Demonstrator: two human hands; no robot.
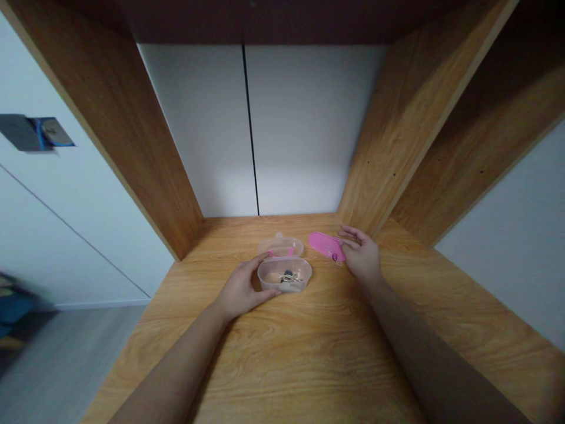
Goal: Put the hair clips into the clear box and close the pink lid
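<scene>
My left hand [243, 288] wraps the left side of a small clear plastic box [285, 277], with the thumb along the far rim and the fingers along the near side. Inside the box lie small gold-coloured metal pieces [290, 278] and a dark blue item [288, 272]. Its clear hinged lid [281, 246], with pink trim, stands open behind it. My right hand [362, 255] has its fingers apart at the right end of a flat pink oval piece [324, 244]. A small dark ring [334, 257] shows near that end.
Everything sits on a light wooden desktop [282, 359] between wooden side panels [145, 153], under a dark shelf, with a white back panel [300, 123] behind. A grey floor [66, 365] and a blurred blue object [13, 303] show at the lower left.
</scene>
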